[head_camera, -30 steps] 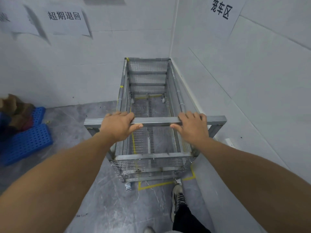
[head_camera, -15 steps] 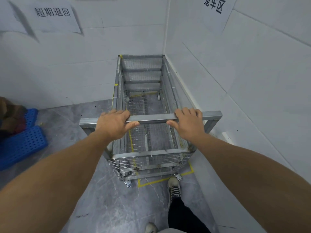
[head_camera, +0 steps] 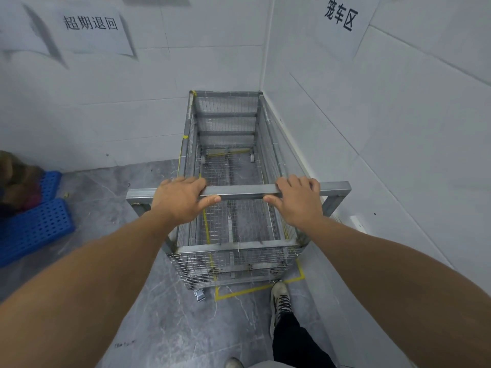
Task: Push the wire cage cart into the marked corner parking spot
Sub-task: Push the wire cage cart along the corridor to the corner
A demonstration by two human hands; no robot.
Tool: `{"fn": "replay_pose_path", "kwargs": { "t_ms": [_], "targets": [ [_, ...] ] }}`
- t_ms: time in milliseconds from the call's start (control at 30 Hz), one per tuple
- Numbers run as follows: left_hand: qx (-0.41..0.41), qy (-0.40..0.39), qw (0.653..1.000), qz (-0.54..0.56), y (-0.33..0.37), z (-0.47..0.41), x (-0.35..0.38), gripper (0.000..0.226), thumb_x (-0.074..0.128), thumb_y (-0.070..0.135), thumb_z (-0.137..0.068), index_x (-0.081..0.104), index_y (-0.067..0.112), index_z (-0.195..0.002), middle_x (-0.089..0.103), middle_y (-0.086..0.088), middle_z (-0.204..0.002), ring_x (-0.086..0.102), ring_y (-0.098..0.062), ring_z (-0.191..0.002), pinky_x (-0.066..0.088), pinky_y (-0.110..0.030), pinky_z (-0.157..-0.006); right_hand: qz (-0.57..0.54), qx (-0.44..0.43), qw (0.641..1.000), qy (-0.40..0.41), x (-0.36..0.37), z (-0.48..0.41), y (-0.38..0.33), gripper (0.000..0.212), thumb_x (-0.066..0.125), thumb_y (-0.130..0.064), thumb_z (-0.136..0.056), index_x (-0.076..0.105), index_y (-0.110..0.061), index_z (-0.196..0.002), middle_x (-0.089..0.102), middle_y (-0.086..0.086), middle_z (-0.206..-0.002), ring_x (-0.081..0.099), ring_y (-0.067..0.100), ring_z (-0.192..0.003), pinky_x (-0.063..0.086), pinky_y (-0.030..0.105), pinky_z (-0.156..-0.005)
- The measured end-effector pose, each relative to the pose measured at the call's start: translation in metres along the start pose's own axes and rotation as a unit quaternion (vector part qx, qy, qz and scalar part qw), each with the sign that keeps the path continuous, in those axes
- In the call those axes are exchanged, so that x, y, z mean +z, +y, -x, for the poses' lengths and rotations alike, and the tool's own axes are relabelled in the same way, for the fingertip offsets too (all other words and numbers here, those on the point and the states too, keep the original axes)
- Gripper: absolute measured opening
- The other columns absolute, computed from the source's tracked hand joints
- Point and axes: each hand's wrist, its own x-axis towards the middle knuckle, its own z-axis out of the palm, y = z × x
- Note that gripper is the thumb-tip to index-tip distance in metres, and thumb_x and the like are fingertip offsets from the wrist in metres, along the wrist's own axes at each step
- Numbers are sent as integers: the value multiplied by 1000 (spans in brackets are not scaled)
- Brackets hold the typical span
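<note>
A grey wire cage cart [head_camera: 228, 120] stands in the corner of two white walls, its far end against the back wall and its right side along the right wall. My left hand [head_camera: 180, 199] and my right hand [head_camera: 299, 201] both grip its metal push bar [head_camera: 240, 192]. Yellow floor tape [head_camera: 247, 290] marks the parking spot; its near line shows just behind the cart's rear, and more tape shows through the mesh floor. The cart is empty.
Blue plastic pallets [head_camera: 34, 227] with brown goods [head_camera: 16, 179] lie at the left by the back wall. Paper signs hang on both walls. My right shoe [head_camera: 280, 301] stands on the grey floor just behind the cart.
The cart has rolled a little deeper into the corner, with less of the yellow tape showing behind it. My right foot has stepped forward. Both hands keep their grip.
</note>
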Motion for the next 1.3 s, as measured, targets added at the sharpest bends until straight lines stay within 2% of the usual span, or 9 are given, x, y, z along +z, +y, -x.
{"fn": "replay_pose_path", "kwargs": {
  "t_ms": [167, 333, 667, 800, 967, 1100, 1300],
  "targets": [
    [4, 13, 1000, -10, 1, -2, 3, 64, 7, 83, -81, 43, 30, -82, 52, 9, -75, 47, -15, -72, 35, -34, -63, -16, -3, 1000, 20, 0, 0, 3, 59, 23, -74, -88, 52, -26, -103, 57, 0, -101, 48, 25, -98, 26, 44, -94],
    [5, 36, 999, -14, 3, -1, 4, 60, 13, 81, -83, 45, 30, -81, 47, 11, -71, 45, -14, -70, 34, -33, -60, -22, -5, 999, 24, 1, 2, 6, 57, 27, -74, -89, 54, -25, -104, 58, 0, -101, 48, 24, -99, 27, 44, -95],
    [5, 60, 998, -14, 4, 2, 2, 55, 16, 80, -84, 38, 31, -75, 39, 11, -66, 40, -15, -64, 32, -33, -58, -45, -3, 999, 23, -3, 2, 3, 58, 28, -75, -87, 56, -27, -105, 56, -3, -98, 47, 21, -97, 23, 40, -92],
    [7, 58, 998, -21, 4, 2, 3, 55, 15, 80, -84, 37, 31, -76, 41, 10, -67, 41, -15, -65, 32, -33, -58, -56, 0, 998, 13, -5, 1, 2, 64, 25, -76, -84, 58, -27, -108, 57, -3, -101, 47, 21, -100, 23, 40, -94],
    [7, 51, 998, -26, 3, 2, 4, 54, 13, 80, -84, 37, 32, -77, 45, 10, -69, 42, -14, -68, 31, -33, -59, -55, 1, 998, 9, -7, 1, 1, 57, 30, -74, -86, 57, -28, -107, 56, -4, -101, 46, 20, -102, 22, 39, -93],
    [3, 44, 999, -31, 3, 0, 5, 57, 11, 80, -83, 40, 32, -81, 49, 10, -75, 42, -13, -71, 32, -32, -60, -47, 2, 999, 21, -7, 1, 1, 64, 20, -77, -83, 57, -29, -105, 54, -6, -97, 46, 20, -99, 20, 38, -90],
    [4, 43, 999, -15, 2, 0, 4, 53, 16, 80, -84, 37, 32, -77, 45, 10, -70, 43, -14, -69, 32, -33, -59, -43, -2, 998, 39, 0, 1, 1, 57, 26, -73, -88, 54, -25, -99, 52, -3, -93, 47, 23, -94, 23, 41, -90]
  ]
}}
